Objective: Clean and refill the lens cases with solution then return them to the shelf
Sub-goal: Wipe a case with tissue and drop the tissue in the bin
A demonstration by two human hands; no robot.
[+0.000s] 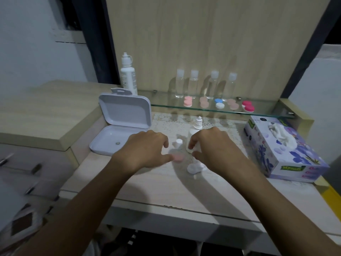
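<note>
Work looked barely begun: our left hand (145,148), fingers loosely spread and holding nothing, touched a pink lens case (178,157) at its thumb tip. Just right, our right hand (212,145) curled round a small dropper bottle (196,129). Beyond both, five lens cases (219,105) waited on the glass shelf (258,110).

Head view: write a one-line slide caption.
Both hands, left hand and right hand, reach toward a pink lens case on the table; five more cases sit on the glass shelf.
</note>
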